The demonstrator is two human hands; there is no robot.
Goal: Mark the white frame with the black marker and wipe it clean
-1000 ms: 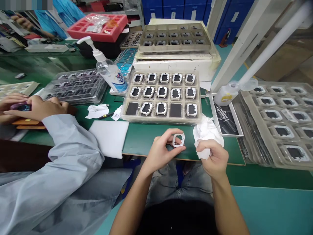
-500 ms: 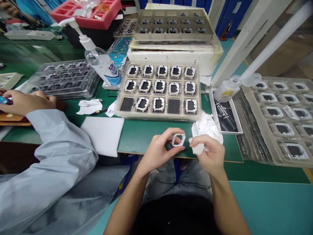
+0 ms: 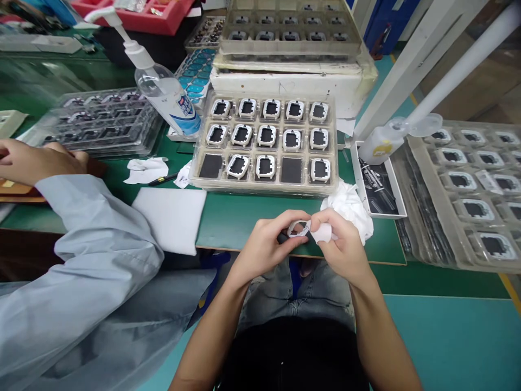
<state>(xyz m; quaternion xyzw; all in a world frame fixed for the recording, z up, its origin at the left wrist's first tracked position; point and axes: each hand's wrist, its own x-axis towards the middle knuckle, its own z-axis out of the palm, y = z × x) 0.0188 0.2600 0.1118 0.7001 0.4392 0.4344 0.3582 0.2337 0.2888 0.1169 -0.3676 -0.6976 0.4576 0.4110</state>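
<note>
My left hand (image 3: 266,241) pinches a white watch case frame (image 3: 297,228) by its edges, above the front edge of the green table. Held in my right hand (image 3: 341,241) is a small white wipe (image 3: 323,233), pressed against the frame's right side. Just beyond my hands stands a clear plastic tray (image 3: 264,187) with rows of similar white frames; two pockets of its front row show only dark foam. A crumpled white cloth (image 3: 350,209) lies on the table behind my right hand.
To the left are a pump bottle (image 3: 169,100), a white foam sheet (image 3: 169,220), a black pen (image 3: 163,179) and a co-worker's sleeve (image 3: 97,228). On the right stand a small bottle (image 3: 380,144) in a white box (image 3: 401,209) and stacked trays (image 3: 459,217).
My right hand has moved left with the wipe and now meets the frame. The frame is tilted flatter in my left hand. The co-worker's hand has shifted slightly.
</note>
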